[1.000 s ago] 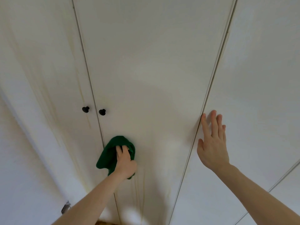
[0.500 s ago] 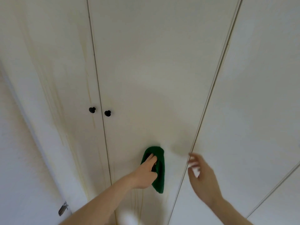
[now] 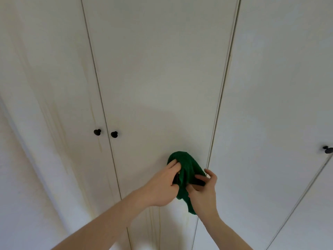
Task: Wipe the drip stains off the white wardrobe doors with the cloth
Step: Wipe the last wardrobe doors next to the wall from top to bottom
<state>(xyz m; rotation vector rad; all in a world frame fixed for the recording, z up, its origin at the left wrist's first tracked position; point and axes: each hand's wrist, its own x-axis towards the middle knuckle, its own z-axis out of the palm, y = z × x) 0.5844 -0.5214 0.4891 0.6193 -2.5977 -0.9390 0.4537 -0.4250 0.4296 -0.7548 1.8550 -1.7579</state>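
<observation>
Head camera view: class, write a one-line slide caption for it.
Both hands, left hand and right hand, grip a green cloth before a stained white wardrobe door.

Right hand left door, joined left hand gripping cloth.

black knobs, wall at left

Door faces flat, open to passage; only black knobs protrude: pair at left, one far right.
</observation>
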